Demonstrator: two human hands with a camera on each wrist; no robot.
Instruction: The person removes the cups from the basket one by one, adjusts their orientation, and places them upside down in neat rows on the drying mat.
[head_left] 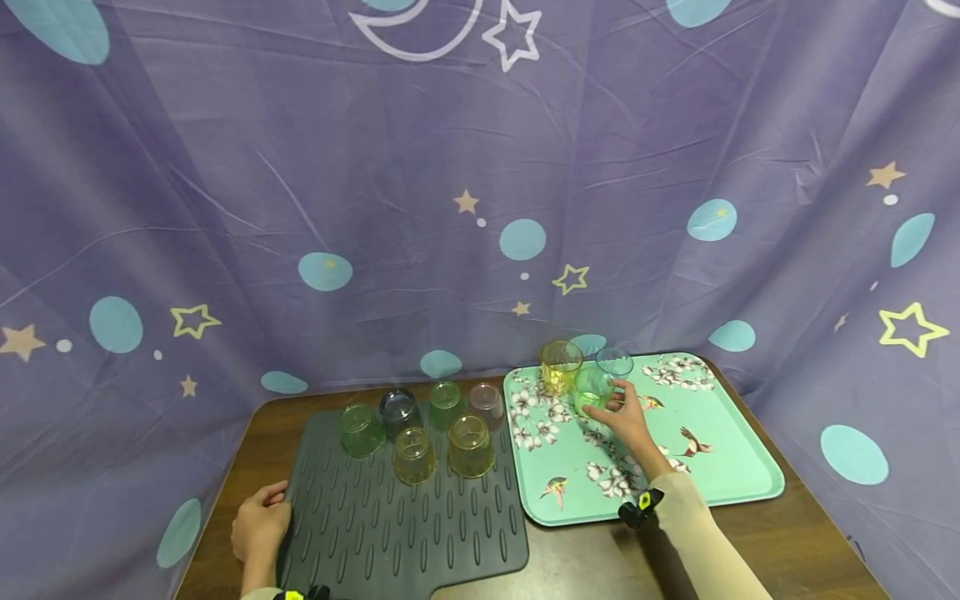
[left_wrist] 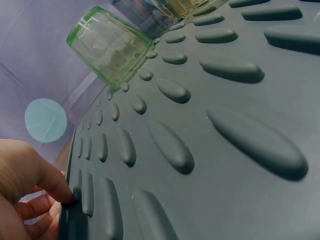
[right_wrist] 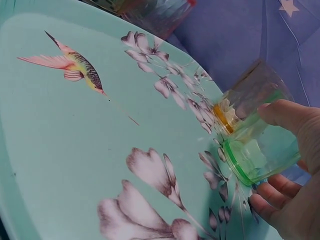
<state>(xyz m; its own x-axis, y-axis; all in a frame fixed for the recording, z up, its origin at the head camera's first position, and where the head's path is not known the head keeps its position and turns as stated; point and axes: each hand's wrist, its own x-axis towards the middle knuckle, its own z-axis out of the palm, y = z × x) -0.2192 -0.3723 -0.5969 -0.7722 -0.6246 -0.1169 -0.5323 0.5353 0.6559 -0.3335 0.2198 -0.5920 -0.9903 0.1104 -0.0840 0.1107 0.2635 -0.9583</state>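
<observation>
In the head view, my right hand (head_left: 621, 415) is at a green glass (head_left: 592, 390) standing on the mint-green tray (head_left: 720, 467). The right wrist view shows the thumb on one side of this glass (right_wrist: 260, 155) and fingers on the other. Right beside it stand a yellow glass (head_left: 561, 367) and a clear glass with a blue rim (head_left: 615, 363). My left hand (head_left: 262, 523) grips the left edge of the dark grey drying mat (head_left: 405, 533). The thumb lies against that edge in the left wrist view, the other fingers curled beside it.
Several upside-down glasses stand on the mat's far half: a green glass (head_left: 362, 432), a dark bluish glass (head_left: 400, 414), a pinkish glass (head_left: 486, 405) and yellowish ones among them. Mat and tray lie side by side on a wooden table (head_left: 817, 533). A purple curtain (head_left: 420, 317) hangs behind.
</observation>
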